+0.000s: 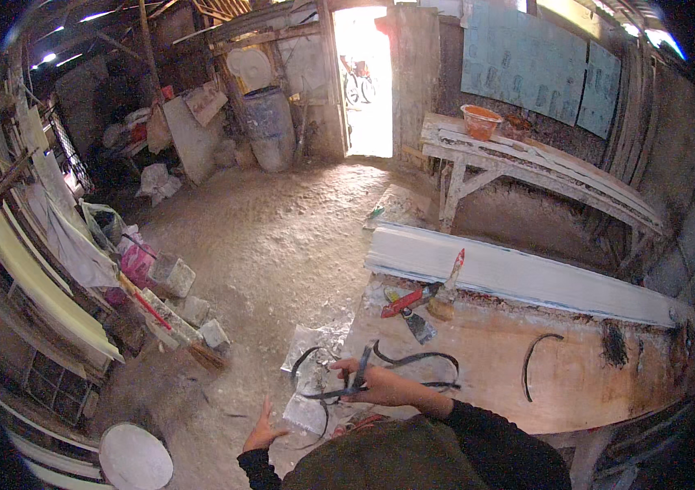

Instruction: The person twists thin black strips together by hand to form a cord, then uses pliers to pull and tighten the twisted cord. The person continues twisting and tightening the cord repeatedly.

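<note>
Black and slender, a looping strip (pixel 360 369) is held in the right hand's grip (pixel 381 386), left hand (pixel 263 429) splayed.

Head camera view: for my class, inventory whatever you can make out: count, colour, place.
table: one, brown, lower right
looped strip: count unclear, black, table's left edge
short strip: one, black, on table
red tool: one, red, on table
scraper: one, grey, on table
brush: one, red-tipped, beside red tool
moulded board: one, white, table's far edge
bench: one, whitish, right side
bowl: one, orange, on bench
barrel: one, blue, left of doorway
wall panels: two, blue, upper right
bag: one, pink, left
round object: one, white, lower left
left hand: one, black-sleeved, lower centre
right hand: one, black-sleeved, touching looped strip
</note>
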Demonstrator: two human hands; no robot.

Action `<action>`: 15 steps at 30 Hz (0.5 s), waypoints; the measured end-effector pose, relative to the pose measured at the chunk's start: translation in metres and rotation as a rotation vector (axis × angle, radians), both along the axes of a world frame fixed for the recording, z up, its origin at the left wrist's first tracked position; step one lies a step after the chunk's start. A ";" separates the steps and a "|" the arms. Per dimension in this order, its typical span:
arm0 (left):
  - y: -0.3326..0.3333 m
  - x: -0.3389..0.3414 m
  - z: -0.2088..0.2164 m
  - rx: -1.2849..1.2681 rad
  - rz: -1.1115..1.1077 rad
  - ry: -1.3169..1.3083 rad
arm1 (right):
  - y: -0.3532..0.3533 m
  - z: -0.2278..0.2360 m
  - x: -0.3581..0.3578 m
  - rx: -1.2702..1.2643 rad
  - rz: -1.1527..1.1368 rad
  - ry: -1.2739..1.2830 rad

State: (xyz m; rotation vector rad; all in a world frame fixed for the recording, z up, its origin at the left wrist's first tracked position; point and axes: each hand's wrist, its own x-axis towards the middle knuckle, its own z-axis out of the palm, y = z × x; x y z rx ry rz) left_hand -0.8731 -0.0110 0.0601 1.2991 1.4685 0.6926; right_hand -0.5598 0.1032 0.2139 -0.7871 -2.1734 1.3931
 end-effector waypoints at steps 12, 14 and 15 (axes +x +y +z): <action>0.046 0.128 0.143 0.353 0.279 -0.347 | 0.005 -0.037 -0.008 0.012 0.180 -0.290; 0.036 0.109 0.144 0.404 0.357 -0.289 | 0.007 -0.050 0.011 -0.058 0.122 -0.160; 0.030 0.099 0.140 0.413 0.428 -0.298 | 0.009 -0.055 0.023 -0.056 0.093 -0.164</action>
